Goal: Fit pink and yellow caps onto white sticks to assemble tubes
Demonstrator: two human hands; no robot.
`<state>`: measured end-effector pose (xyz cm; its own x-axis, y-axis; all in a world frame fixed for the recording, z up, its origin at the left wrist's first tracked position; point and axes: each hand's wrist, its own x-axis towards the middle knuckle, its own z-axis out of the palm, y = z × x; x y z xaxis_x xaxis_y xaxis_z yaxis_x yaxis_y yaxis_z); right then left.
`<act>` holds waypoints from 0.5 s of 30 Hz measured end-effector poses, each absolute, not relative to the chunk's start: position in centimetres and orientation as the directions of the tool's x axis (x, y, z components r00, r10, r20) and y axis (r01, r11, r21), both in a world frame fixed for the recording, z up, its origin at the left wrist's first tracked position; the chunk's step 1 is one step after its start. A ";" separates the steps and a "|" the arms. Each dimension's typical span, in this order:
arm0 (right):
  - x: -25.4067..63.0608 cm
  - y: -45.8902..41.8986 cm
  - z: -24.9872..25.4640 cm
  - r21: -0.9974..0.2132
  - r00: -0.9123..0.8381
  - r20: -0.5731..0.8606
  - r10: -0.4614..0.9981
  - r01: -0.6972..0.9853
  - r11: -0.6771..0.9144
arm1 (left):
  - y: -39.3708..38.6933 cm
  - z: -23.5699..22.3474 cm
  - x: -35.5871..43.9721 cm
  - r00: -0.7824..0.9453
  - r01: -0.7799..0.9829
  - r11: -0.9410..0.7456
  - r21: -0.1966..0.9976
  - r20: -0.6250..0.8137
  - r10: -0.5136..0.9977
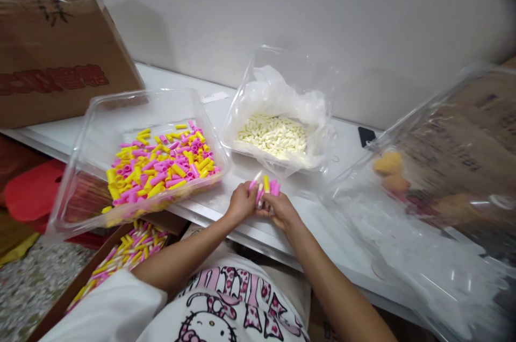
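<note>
My left hand point(242, 203) is closed, its fingers pinching a small pink plastic tube point(253, 185) with a white pointed tip. Right beside it, my right hand point(283, 211) is wrapped around a small bunch of pink and yellow tubes point(274, 187), a few of them with white parts. Both hands touch or nearly touch above the table's front edge. Ahead of them stands a clear plastic bin point(278, 165) lined with a plastic bag, holding many small cream-white pieces point(274, 135). To the left, another clear bin point(86, 137) holds loose pink and yellow tubes point(161, 167).
Below the left bin, a cardboard box point(52, 318) contains many pink and yellow pieces with white ends. A large carton point(60, 46) stands at the far left, near a red stool point(32, 191). On the right are a large clear plastic container point(403, 256) and a dark flat object point(366, 136).
</note>
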<state>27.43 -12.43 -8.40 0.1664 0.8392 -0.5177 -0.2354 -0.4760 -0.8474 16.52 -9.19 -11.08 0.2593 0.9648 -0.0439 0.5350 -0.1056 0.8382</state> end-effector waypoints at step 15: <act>8.5 -17.1 -7.8 -0.717 -0.542 -0.541 0.643 -0.103 -0.689 | -21.4 -10.1 -2.5 -0.336 0.271 0.241 0.932 -0.143 0.931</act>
